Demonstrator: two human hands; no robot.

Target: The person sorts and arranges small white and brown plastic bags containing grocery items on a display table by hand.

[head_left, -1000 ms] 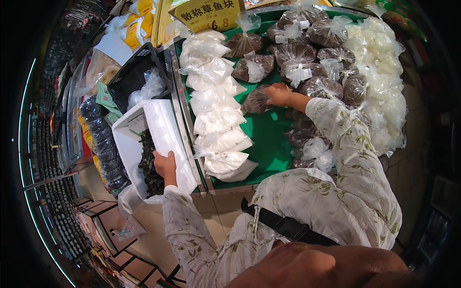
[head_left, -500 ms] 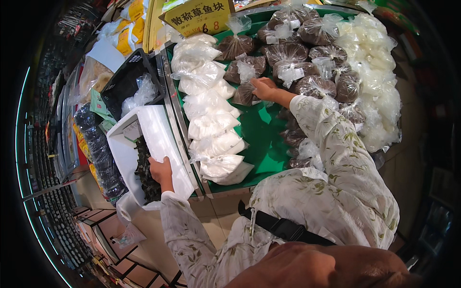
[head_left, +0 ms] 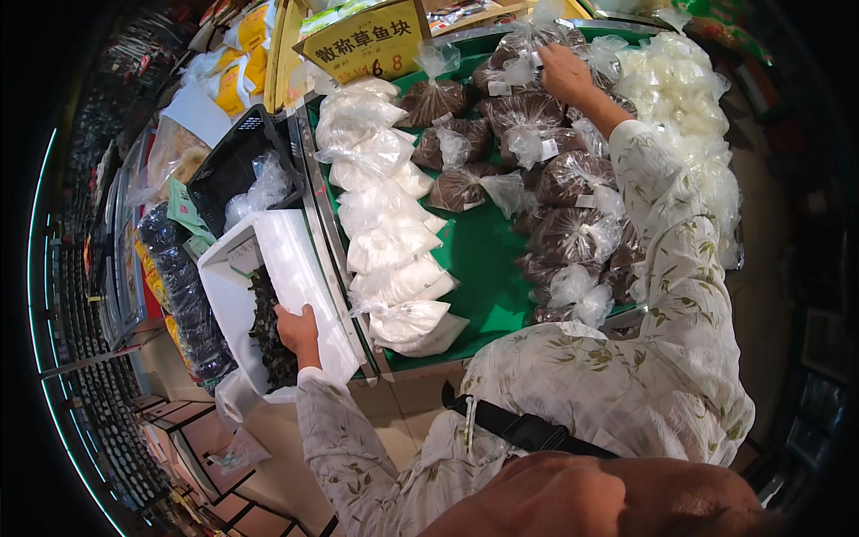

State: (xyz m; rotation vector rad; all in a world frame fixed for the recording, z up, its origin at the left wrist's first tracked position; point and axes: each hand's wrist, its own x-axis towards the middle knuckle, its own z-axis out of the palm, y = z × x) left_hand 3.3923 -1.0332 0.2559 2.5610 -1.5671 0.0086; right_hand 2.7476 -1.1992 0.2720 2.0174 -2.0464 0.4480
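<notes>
My right hand (head_left: 565, 75) reaches to the far part of the green display bin (head_left: 483, 259), its fingers closed at the gathered plastic top of a clear bag of dark brown food (head_left: 503, 52). More tied brown bags (head_left: 571, 183) lie around and below it. Down on the left, my left hand (head_left: 298, 333) rests in a white foam box (head_left: 309, 277), against dark, crinkled dried pieces (head_left: 266, 331). Its fingers curl down among them, and their tips are hidden.
White-filled bags (head_left: 389, 206) line the bin's left side, and pale translucent bags (head_left: 682, 107) pile up at its right. A yellow sign (head_left: 371, 40) stands at the back. Beside the bin is a black crate (head_left: 237, 170) holding crumpled plastic. A plastic roll (head_left: 234, 396) sits by the foam box.
My right hand has left a small brown bag by the bin's middle and moved up and right to the far brown bags. My left hand has stayed in the foam box.
</notes>
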